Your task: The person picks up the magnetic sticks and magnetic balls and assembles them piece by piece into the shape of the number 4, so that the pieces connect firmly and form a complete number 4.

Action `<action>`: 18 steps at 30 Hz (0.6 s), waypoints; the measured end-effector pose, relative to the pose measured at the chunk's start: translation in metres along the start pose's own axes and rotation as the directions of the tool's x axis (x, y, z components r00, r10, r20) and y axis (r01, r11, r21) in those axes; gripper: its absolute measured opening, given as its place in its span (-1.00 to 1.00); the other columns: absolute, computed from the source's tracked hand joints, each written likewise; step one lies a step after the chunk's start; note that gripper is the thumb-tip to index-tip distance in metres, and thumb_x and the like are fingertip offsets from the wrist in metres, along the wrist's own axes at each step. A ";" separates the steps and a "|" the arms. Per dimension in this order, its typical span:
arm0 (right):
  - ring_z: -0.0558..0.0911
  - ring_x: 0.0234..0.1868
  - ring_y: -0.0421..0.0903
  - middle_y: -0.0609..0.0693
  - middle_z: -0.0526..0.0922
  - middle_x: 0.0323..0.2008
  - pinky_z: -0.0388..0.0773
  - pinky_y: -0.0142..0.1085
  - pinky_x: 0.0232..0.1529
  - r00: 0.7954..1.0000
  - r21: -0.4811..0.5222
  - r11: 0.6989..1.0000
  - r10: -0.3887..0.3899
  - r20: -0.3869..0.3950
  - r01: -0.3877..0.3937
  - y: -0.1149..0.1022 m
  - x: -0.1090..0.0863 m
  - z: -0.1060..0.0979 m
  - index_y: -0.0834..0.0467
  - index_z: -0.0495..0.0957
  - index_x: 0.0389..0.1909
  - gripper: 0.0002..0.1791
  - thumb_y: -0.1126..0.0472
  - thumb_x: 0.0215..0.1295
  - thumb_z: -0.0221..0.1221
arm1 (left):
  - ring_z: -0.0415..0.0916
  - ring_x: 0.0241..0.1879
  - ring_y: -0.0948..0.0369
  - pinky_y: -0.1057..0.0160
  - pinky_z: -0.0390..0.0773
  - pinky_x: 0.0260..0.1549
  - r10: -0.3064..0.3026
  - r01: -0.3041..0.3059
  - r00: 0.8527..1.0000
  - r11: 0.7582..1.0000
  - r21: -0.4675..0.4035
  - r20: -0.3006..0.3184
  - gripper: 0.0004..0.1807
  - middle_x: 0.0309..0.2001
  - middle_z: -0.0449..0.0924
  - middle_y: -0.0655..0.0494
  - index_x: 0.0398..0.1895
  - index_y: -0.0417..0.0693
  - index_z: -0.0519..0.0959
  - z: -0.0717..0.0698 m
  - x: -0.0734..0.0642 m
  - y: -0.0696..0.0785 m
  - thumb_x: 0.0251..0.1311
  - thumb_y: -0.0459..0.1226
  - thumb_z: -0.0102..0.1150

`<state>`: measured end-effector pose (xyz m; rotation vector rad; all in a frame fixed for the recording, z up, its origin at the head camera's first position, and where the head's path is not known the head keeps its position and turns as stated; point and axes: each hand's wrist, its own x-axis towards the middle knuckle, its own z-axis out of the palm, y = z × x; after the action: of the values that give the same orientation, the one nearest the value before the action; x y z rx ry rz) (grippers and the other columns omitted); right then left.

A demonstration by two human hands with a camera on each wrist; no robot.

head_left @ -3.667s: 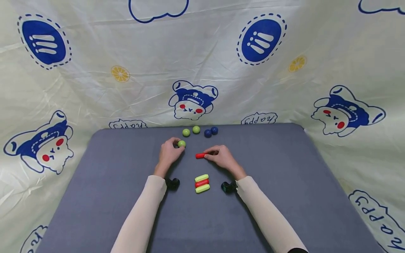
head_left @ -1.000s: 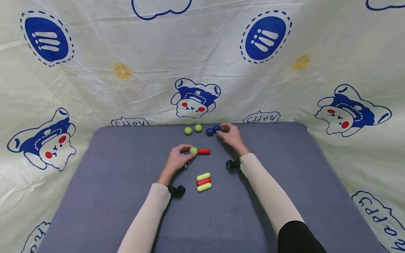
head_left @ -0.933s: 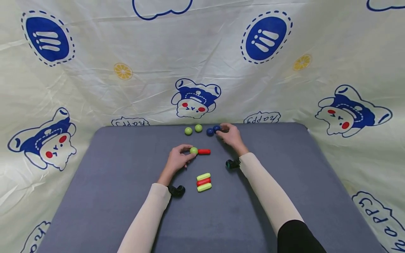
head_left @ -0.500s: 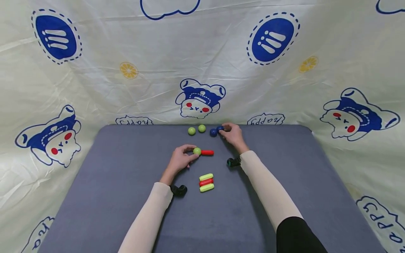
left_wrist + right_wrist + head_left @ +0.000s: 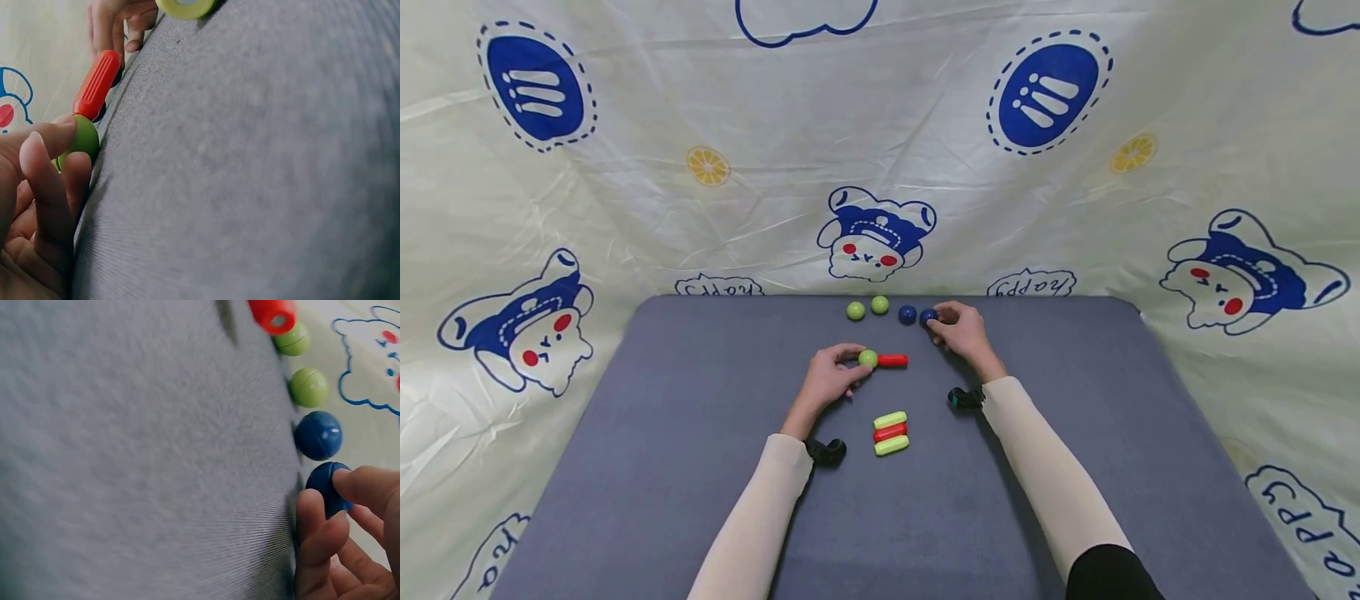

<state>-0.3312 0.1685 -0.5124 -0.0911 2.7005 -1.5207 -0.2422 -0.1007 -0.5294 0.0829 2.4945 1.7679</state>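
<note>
My left hand [image 5: 827,379] pinches a light green ball [image 5: 868,359] between thumb and fingers near the table's middle. A ridged red magnetic stick [image 5: 892,361] points rightward from that ball, its near end against it; in the left wrist view the red stick [image 5: 97,84] rises off the green ball [image 5: 84,139]. Further back and to the right, my right hand [image 5: 964,333] grips a dark blue ball [image 5: 928,317] with thumb and fingertips. In the right wrist view the gripped blue ball [image 5: 328,487] sits just apart from a second blue ball [image 5: 319,435].
Two green balls [image 5: 855,311] and the other blue ball [image 5: 907,315] lie along the far edge of the grey table [image 5: 700,500]. Nearer, two yellow-green sticks [image 5: 891,446] lie either side of a red stick [image 5: 891,432]. A printed curtain [image 5: 760,150] hangs behind.
Earlier my right hand held the red stick, apart from the green ball; the two now meet. Since then it has reached the back and drawn one blue ball away from its neighbour, toward me.
</note>
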 end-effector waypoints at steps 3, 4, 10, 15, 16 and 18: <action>0.69 -0.48 -0.20 0.25 0.66 -0.03 0.59 -0.38 -0.55 1.000 0.042 0.999 -0.013 -0.005 0.013 0.005 -0.010 -0.001 0.22 0.57 0.24 -0.58 0.19 0.43 0.29 | 0.48 -0.72 0.32 0.32 0.56 -0.65 -0.004 0.004 1.000 1.000 -0.005 0.001 -0.58 -0.28 0.71 0.00 0.17 -0.03 0.66 0.001 0.000 0.000 0.26 -0.21 0.44; 0.69 -0.48 -0.21 0.24 0.66 -0.03 0.59 -0.38 -0.55 1.000 0.055 0.998 -0.011 -0.010 0.012 0.006 -0.014 -0.001 0.21 0.57 0.23 -0.58 0.18 0.43 0.30 | 0.49 -0.72 0.32 0.32 0.56 -0.64 -0.003 0.003 1.000 1.000 -0.005 0.002 -0.59 -0.28 0.71 0.00 0.18 -0.03 0.66 0.001 0.000 0.000 0.27 -0.21 0.44; 0.69 -0.50 -0.24 0.22 0.65 0.00 0.55 -0.39 -0.57 1.000 0.117 0.993 -0.006 -0.026 0.009 0.009 -0.037 0.001 0.17 0.59 0.21 -0.59 0.15 0.41 0.32 | 0.53 -0.71 0.31 0.31 0.60 -0.62 -0.014 0.014 1.000 0.999 -0.045 -0.001 -0.59 -0.26 0.72 -0.04 0.16 -0.04 0.68 0.001 -0.001 0.001 0.25 -0.24 0.45; 0.68 -0.54 -0.23 0.21 0.65 0.00 0.47 -0.40 -0.64 0.999 0.130 0.991 -0.017 -0.044 0.023 0.012 -0.055 0.004 0.15 0.61 0.19 -0.61 0.16 0.40 0.33 | 0.55 -0.70 0.32 0.30 0.63 -0.60 -0.007 0.007 1.000 0.999 -0.053 -0.003 -0.59 -0.19 0.73 -0.05 0.17 -0.06 0.67 0.002 -0.001 0.001 0.26 -0.24 0.44; 0.68 -0.54 -0.23 0.20 0.65 0.01 0.47 -0.40 -0.65 0.999 0.127 0.992 -0.017 -0.046 0.022 0.012 -0.058 0.005 0.14 0.61 0.19 -0.61 0.15 0.40 0.33 | 0.55 -0.70 0.32 0.30 0.63 -0.60 -0.004 0.004 1.000 0.999 -0.052 -0.003 -0.59 -0.17 0.73 -0.05 0.18 -0.06 0.67 0.002 -0.002 0.000 0.26 -0.23 0.44; 0.68 -0.53 -0.22 0.19 0.66 0.02 0.48 -0.39 -0.64 0.999 0.120 0.993 -0.008 -0.044 0.013 0.014 -0.065 0.006 0.12 0.61 0.20 -0.61 0.13 0.40 0.33 | 0.55 -0.70 0.32 0.29 0.63 -0.61 -0.003 0.003 1.000 0.999 -0.047 -0.001 -0.59 -0.17 0.73 -0.05 0.17 -0.05 0.67 0.002 -0.003 -0.001 0.27 -0.23 0.43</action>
<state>-0.2659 0.1753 -0.5274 -0.0699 2.6364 -1.7042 -0.2392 -0.0996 -0.5307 0.0746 2.4511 1.8248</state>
